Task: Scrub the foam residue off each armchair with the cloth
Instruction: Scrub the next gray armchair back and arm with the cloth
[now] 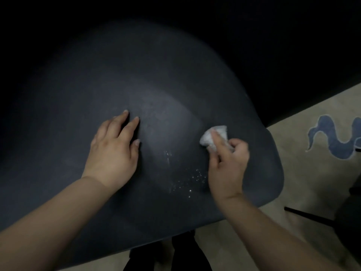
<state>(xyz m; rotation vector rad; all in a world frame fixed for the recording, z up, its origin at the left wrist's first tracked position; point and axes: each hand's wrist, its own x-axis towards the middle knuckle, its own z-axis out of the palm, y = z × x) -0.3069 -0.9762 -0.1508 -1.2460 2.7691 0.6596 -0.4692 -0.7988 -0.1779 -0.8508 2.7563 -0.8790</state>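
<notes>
The dark armchair seat (136, 85) fills most of the view, seen from above, pretty dim all round. A small bunched-up white cloth (214, 136) is pinched in the right hand (227, 165), fingers curled round it with the index finger laid along the top, and it's pressed down on the seat towards the right side. So that grip is closed tight on the cloth. The left hand (112, 151) is laid flat on the seat well to the left of the cloth, fingers straight and slightly spread, nothing held in it.

A scatter of white foam specks (187, 177) can be seen on the seat between the two hands, just below and left of the cloth, right by the right wrist. A slightly paler, wiped-looking patch is visible on the fabric above the specks.

Off to the right, a beige rug (312, 173) with a blue wavy pattern (336, 137) is seen on the floor, and a thin dark bar (308, 216) is lying across it near the right edge; what it belongs to can't be told.
</notes>
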